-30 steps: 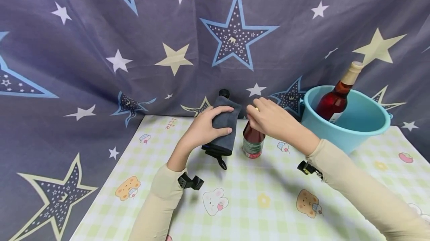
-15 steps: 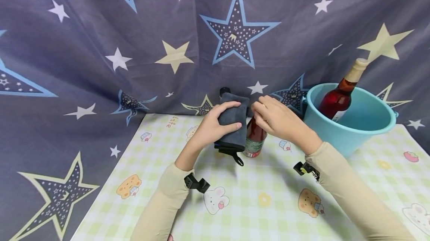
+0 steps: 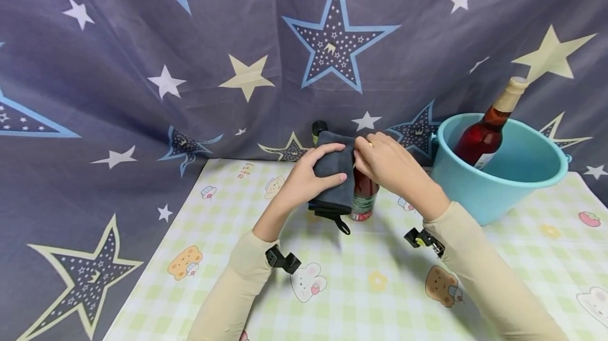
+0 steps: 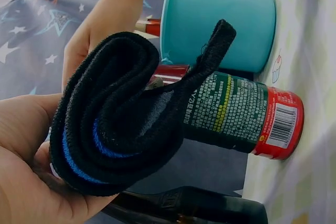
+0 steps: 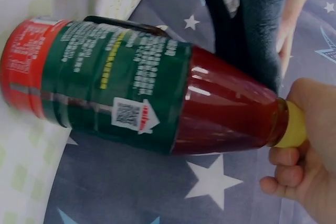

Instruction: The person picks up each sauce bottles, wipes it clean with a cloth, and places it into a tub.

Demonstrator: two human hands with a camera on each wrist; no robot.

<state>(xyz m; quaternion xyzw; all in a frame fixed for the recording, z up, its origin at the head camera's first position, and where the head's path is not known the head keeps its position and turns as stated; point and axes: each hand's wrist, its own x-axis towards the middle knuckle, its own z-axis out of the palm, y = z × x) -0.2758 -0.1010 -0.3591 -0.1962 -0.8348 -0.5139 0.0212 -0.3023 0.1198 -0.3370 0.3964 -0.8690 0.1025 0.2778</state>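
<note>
Pale green checks are printed across the tabletop (image 3: 351,299), on which a red bottle (image 5: 121,87) is stood upright. Beside it, a dark grey cloth (image 3: 339,164), folded into thick layers, is held by the left hand (image 3: 301,178), its fingers curled round the roll; it can be judged soft, light and easily squashed, best gripped across the whole fold so that no layer is let slip. The bottle is held at its top by the right hand (image 3: 387,161), the yellow cap (image 5: 295,125) being gripped in closely bent fingers. Whether the bottle is touched by the cloth cannot be told. As it may be glass and well filled, it should be treated as heavy, smooth and breakable: the cap would be suited to steadying, the labelled body to lifting. Beyond the cloth, a dark bottle (image 4: 194,205) is partly hidden; to the right, a blue bucket (image 3: 470,198) is placed, with an amber-red bottle (image 3: 480,143) leaned inside. The background is filled by a star-printed curtain (image 3: 214,29).
</note>
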